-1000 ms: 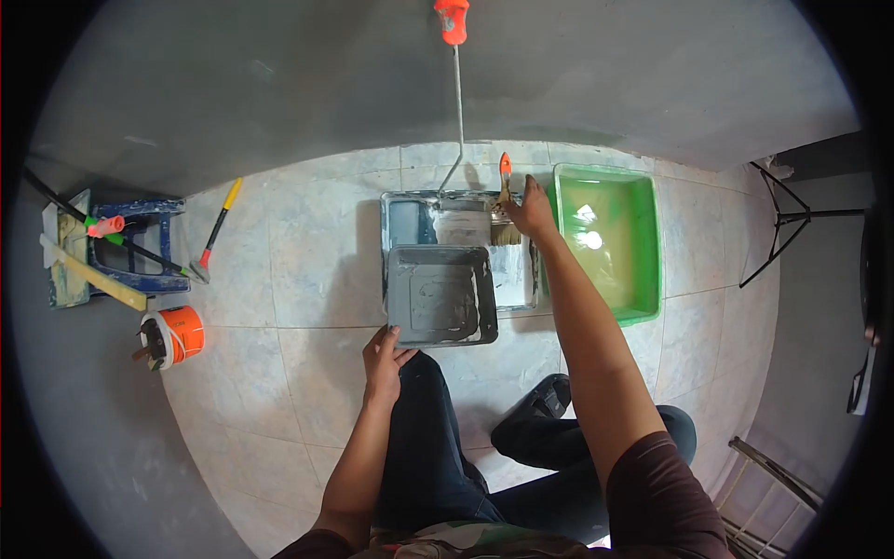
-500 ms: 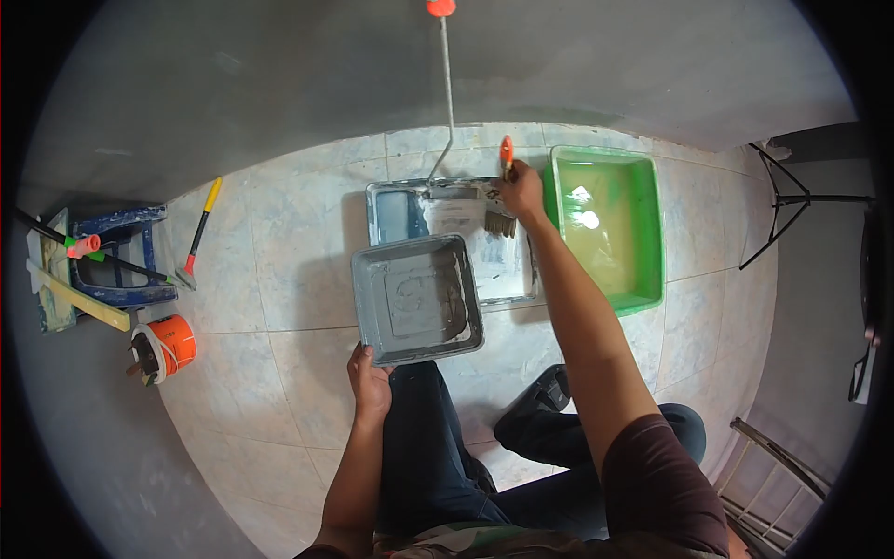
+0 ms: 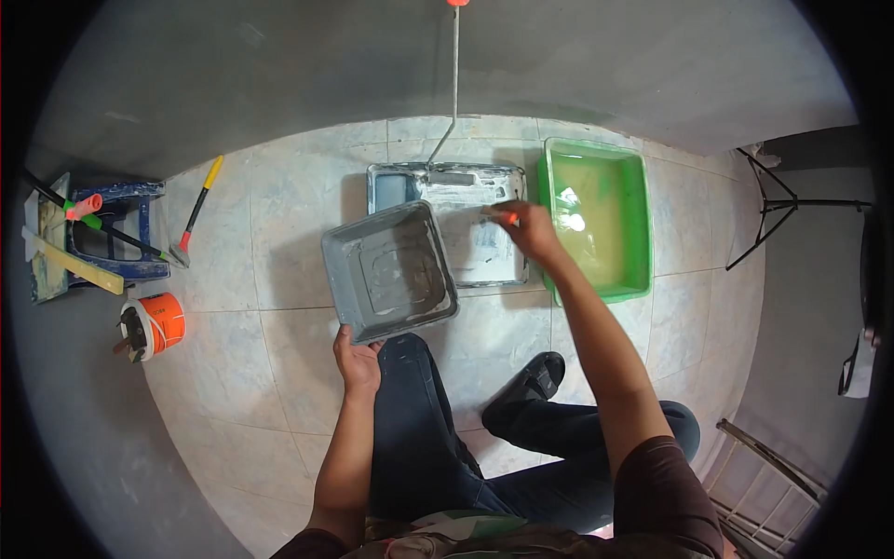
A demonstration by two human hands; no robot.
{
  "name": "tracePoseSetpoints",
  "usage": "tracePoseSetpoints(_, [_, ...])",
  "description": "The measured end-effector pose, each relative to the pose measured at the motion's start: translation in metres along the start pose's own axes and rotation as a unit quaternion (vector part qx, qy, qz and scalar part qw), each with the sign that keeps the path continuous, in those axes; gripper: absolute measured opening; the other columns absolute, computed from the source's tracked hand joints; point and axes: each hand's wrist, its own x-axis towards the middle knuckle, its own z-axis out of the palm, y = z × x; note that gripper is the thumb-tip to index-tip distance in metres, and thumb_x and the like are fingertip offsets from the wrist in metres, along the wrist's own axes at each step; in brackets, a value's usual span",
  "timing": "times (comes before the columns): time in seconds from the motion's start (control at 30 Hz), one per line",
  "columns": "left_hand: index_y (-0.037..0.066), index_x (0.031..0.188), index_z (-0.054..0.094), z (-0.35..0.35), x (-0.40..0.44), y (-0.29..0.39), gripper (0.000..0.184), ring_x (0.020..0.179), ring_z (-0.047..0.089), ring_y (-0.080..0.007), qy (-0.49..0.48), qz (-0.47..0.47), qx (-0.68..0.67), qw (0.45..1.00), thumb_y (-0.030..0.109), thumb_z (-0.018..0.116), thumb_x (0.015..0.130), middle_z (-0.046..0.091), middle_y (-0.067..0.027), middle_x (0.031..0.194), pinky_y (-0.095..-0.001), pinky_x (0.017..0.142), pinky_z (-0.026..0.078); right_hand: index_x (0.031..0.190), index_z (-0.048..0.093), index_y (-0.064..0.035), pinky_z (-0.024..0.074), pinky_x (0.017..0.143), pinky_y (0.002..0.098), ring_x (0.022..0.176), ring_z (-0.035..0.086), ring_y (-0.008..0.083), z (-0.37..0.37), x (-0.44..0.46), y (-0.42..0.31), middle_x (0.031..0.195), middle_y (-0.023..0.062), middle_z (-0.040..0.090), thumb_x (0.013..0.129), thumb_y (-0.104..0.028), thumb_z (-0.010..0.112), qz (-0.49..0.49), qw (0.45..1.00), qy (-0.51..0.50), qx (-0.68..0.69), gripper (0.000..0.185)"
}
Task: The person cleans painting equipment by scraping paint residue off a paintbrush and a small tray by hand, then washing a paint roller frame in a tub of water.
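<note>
My left hand (image 3: pixel 358 365) grips the near left corner of a square grey plastic tub (image 3: pixel 391 321). Its inside is smeared with grey paint, and it is held tilted over the near left part of a paint tray (image 3: pixel 480 265). My right hand (image 3: pixel 531 233) is closed around a paintbrush (image 3: pixel 508 218) with an orange handle, above the right half of the tray; little of the brush shows. White paint coats much of the tray. A roller (image 3: pixel 450 179) lies across its far side, its wire frame rising toward the wall.
A green basin (image 3: pixel 643 219) of cloudy yellowish liquid stands right of the tray. On the left are a blue step stool (image 3: pixel 116 191), a yellow-handled scraper (image 3: pixel 200 207) and an orange bucket (image 3: pixel 163 321). Black stand legs (image 3: pixel 778 203) and a metal rack (image 3: pixel 768 466) are on the right.
The tub has shifted left and turned, its right side tipping up. My right hand has drawn the paintbrush back toward me, and its bristles no longer show clearly. The roller is now uncovered.
</note>
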Motion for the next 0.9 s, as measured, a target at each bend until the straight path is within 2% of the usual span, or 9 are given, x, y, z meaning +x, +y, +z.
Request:
tracePoseSetpoints(0.13, [0.01, 0.135, 0.055, 0.001, -0.001, 0.003, 0.058, 0.114, 0.064, -0.0236, -0.015, -0.007, 0.017, 1.0, 0.056, 0.059, 0.1, 0.065, -0.008, 0.132, -0.0394, 0.086, 0.057, 0.116, 0.076, -0.0067, 0.0567, 0.092, 0.0419, 0.106, 0.072, 0.0382, 0.039, -0.039, 0.02, 0.116, 0.0186, 0.075, 0.099, -0.011, 0.064, -0.039, 0.999, -0.004, -0.016, 0.021])
tracePoseSetpoints(0.33, [0.01, 0.132, 0.056, 0.006, -0.003, 0.006, 0.054, 0.111, 0.066, -0.0243, -0.005, -0.008, 0.005, 1.0, 0.053, 0.061, 0.1, 0.065, -0.0091, 0.128, -0.04, 0.084, 0.059, 0.1, 0.073, -0.0016, 0.0572, 0.072, 0.0405, 0.079, 0.073, 0.0395, 0.042, 0.002, 0.051, 0.087, 0.0178, 0.076, 0.092, -0.017, 0.075, -0.049, 0.997, 0.038, -0.041, 0.018])
tracePoseSetpoints(0.4, [0.01, 0.132, 0.056, 0.004, -0.004, 0.005, 0.053, 0.111, 0.066, -0.0245, -0.011, -0.007, 0.011, 1.0, 0.052, 0.062, 0.1, 0.065, -0.0092, 0.128, -0.0405, 0.084, 0.059, 0.092, 0.069, -0.0003, 0.0541, 0.064, 0.0405, 0.069, 0.071, 0.037, 0.05, 0.025, 0.068, 0.078, 0.0177, 0.073, 0.09, -0.02, 0.077, 0.046, 0.996, 0.067, -0.047, 0.022])
tracePoseSetpoints(0.47, [0.01, 0.131, 0.056, 0.005, 0.002, 0.007, 0.052, 0.112, 0.066, -0.0248, -0.023, 0.005, 0.01, 1.0, 0.051, 0.062, 0.1, 0.065, -0.0092, 0.127, -0.041, 0.084, 0.059, 0.095, 0.069, 0.0004, 0.0538, 0.066, 0.0424, 0.072, 0.072, 0.0362, 0.051, 0.038, 0.06, 0.079, 0.0207, 0.072, 0.088, -0.021, 0.078, 0.038, 0.997, 0.067, 0.02, 0.024])
tracePoseSetpoints(0.67, [0.01, 0.131, 0.056, -0.003, 0.003, 0.005, 0.051, 0.111, 0.066, -0.0245, -0.016, 0.0, 0.019, 1.0, 0.05, 0.061, 0.101, 0.065, -0.009, 0.127, -0.0414, 0.084, 0.059, 0.091, 0.073, 0.0008, 0.0552, 0.071, 0.0423, 0.077, 0.073, 0.0372, 0.034, 0.072, 0.002, 0.082, 0.0209, 0.074, 0.084, -0.026, 0.083, 0.024, 0.994, -0.035, -0.103, 0.03])
tracePoseSetpoints(0.7, [0.01, 0.13, 0.056, -0.003, 0.003, 0.005, 0.05, 0.111, 0.066, -0.024, -0.009, 0.004, 0.004, 1.0, 0.05, 0.061, 0.1, 0.065, -0.0089, 0.127, -0.0414, 0.084, 0.059, 0.091, 0.074, 0.0009, 0.0554, 0.07, 0.0407, 0.075, 0.074, 0.0297, 0.026, 0.075, 0.005, 0.082, 0.0185, 0.075, 0.084, -0.021, 0.082, 0.041, 0.992, -0.025, -0.115, 0.025])
tracePoseSetpoints(0.73, [0.011, 0.13, 0.056, -0.003, 0.0, 0.003, 0.05, 0.11, 0.066, -0.0235, 0.0, 0.006, -0.011, 1.0, 0.051, 0.062, 0.1, 0.065, -0.0089, 0.126, -0.0414, 0.084, 0.059, 0.095, 0.077, -0.0013, 0.0558, 0.074, 0.043, 0.079, 0.074, 0.0343, 0.021, 0.076, 0.019, 0.087, 0.0222, 0.075, 0.079, -0.029, 0.081, 0.002, 1.0, -0.009, -0.009, 0.033])
tracePoseSetpoints(0.83, [0.011, 0.13, 0.056, -0.001, -0.001, 0.003, 0.051, 0.109, 0.066, -0.0227, 0.025, -0.002, -0.055, 0.998, 0.052, 0.063, 0.099, 0.065, -0.0086, 0.125, -0.0413, 0.085, 0.06, 0.095, 0.077, -0.0008, 0.0554, 0.072, 0.0394, 0.077, 0.073, 0.0257, 0.002, 0.055, 0.02, 0.085, 0.0179, 0.075, 0.08, -0.028, 0.083, 0.076, 0.993, 0.0, 0.085, 0.032])
tracePoseSetpoints(0.9, [0.011, 0.13, 0.056, 0.003, 0.0, 0.005, 0.052, 0.109, 0.066, -0.0224, 0.029, -0.005, -0.061, 0.998, 0.053, 0.063, 0.099, 0.065, -0.0083, 0.124, -0.0412, 0.085, 0.06, 0.106, 0.074, -0.0006, 0.0549, 0.074, 0.0318, 0.079, 0.068, 0.0116, -0.003, 0.042, 0.03, 0.09, 0.0048, 0.076, 0.089, -0.012, 0.08, 0.056, 0.996, -0.068, 0.011, 0.021])
